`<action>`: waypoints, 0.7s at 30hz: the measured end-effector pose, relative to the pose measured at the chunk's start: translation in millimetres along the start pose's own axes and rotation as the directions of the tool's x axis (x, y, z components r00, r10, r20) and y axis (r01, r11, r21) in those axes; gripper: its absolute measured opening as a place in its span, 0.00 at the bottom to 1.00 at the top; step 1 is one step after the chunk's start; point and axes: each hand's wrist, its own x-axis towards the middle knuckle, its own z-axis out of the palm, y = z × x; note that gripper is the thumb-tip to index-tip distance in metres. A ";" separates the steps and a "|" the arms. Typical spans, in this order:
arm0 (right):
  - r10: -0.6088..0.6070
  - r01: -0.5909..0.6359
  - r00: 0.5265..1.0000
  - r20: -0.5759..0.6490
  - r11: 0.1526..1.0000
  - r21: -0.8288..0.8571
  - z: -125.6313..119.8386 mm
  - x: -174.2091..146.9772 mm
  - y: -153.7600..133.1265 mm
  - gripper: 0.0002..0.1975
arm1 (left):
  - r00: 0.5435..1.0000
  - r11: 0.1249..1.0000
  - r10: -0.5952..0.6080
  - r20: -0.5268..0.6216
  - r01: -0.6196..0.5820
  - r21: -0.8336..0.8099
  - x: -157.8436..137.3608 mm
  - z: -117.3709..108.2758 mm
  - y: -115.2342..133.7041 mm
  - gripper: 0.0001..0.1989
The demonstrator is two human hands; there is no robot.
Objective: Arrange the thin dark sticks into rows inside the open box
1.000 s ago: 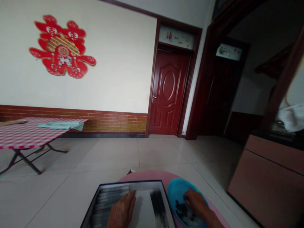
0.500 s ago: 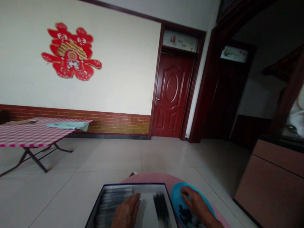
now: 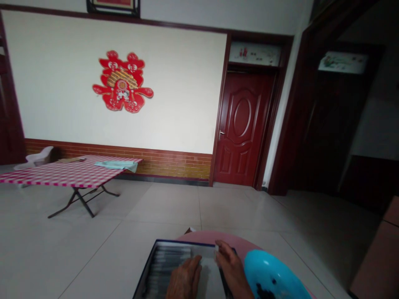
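Observation:
A shallow box (image 3: 209,277) with a dark blue rim lies open at the bottom of the view. Rows of thin grey strips (image 3: 166,265), blurred, fill its left side. My left hand (image 3: 184,279) rests over the right edge of these strips, its fingers stretched out and close together. Above the box's right side, my right hand (image 3: 232,268) pinches a small pale piece (image 3: 217,248) too small to identify. It covers the area where a dark bundle lay. Beside the box, a blue bowl (image 3: 264,261) holds small black pieces (image 3: 264,292).
Box and bowl sit on a round pink table (image 3: 212,236). Farther left stands a low folding table (image 3: 71,173) with a checked cover and a pale green cloth (image 3: 118,165). A red door (image 3: 238,124) is in the far wall; a brown cabinet (image 3: 378,257) stands at right.
My right hand has left the blue bowl and moved left over the box, with a small pale piece at its fingertips. My left hand stays over the strips. The view has turned left.

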 end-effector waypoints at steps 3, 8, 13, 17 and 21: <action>0.181 -0.168 0.983 -0.015 0.938 0.303 17.1 -5.8 6.7 0.28 | 0.990 0.996 0.084 -0.111 -0.084 0.005 1.7 -1.4 5.4 0.15; 0.274 -0.242 0.962 0.020 0.812 0.532 24.2 -11.7 18.5 0.30 | 0.988 0.996 0.087 -0.129 -0.089 -0.015 3.7 -3.8 14.2 0.13; 0.270 -0.262 0.961 0.062 0.813 0.520 25.6 -14.8 21.8 0.28 | 0.998 1.000 0.018 -0.068 -0.020 -0.017 3.6 -1.9 14.8 0.12; 0.266 -0.269 0.961 0.079 0.826 0.495 29.1 -16.8 18.9 0.26 | 0.999 0.999 0.019 -0.037 -0.020 -0.030 1.5 0.9 10.8 0.12; 0.253 -0.262 0.964 0.079 0.864 0.431 29.7 -18.8 16.5 0.26 | 1.000 0.999 0.004 -0.003 -0.004 -0.047 -0.2 1.4 8.6 0.12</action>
